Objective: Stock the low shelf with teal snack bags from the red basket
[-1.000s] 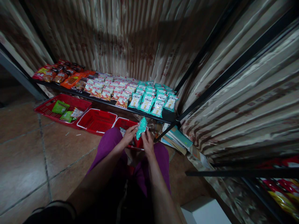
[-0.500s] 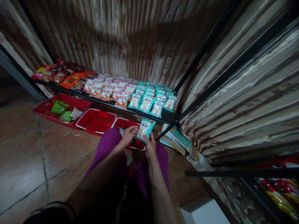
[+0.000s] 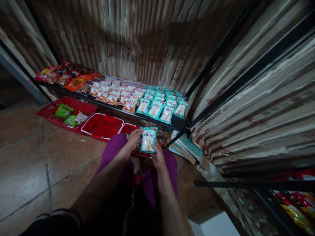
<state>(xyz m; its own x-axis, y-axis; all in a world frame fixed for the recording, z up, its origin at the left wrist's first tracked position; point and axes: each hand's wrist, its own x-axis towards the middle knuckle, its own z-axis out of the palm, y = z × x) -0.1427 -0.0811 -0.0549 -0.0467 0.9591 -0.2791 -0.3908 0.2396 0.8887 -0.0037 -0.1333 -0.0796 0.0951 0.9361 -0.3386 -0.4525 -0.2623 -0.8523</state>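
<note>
I hold a teal and white snack packet upright in front of me, its printed face toward the camera. My left hand pinches its left edge and my right hand grips its bottom right corner. Both hands hover over my knees in purple trousers, just above a red basket. More teal packets of the same kind lie in rows at the right end of a low black shelf.
Red and white packets and orange-red packets fill the shelf further left. Two other red baskets sit on the tiled floor, one with green packets. Books lie under the shelf corner. Striped curtains hang all around.
The packet has turned from edge-on to face-on in my hands, and my left hand has moved up to take its left edge. The view shifted slightly.
</note>
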